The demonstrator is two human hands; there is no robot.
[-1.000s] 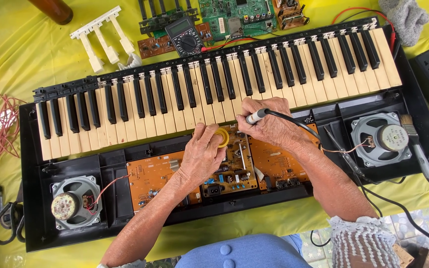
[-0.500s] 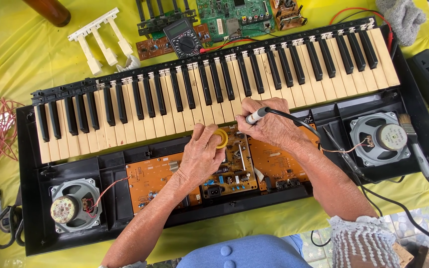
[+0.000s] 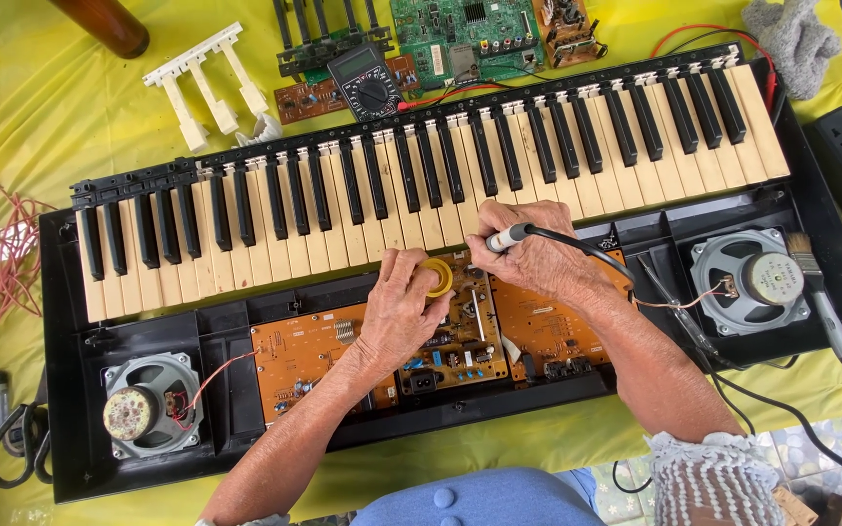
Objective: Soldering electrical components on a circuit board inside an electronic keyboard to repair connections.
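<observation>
Little has moved since the earlier frames: both hands stay over the middle circuit board, only a bit closer together. The left hand [image 3: 397, 312] has its grip clamped on a small yellow round tin [image 3: 437, 278], pressed on the orange-brown circuit board [image 3: 460, 336] inside the open black keyboard case [image 3: 60, 390]. The right hand [image 3: 538, 263] is closed around a grey soldering iron with a black cable [image 3: 511, 237]. Its long axis runs left to right and the tip points toward the tin, just beside it. The row of cream and black keys [image 3: 421, 185] lies directly behind. A round grey speaker [image 3: 747, 281] and a paint brush [image 3: 821, 297] sit near the right edge of the case, well apart.
</observation>
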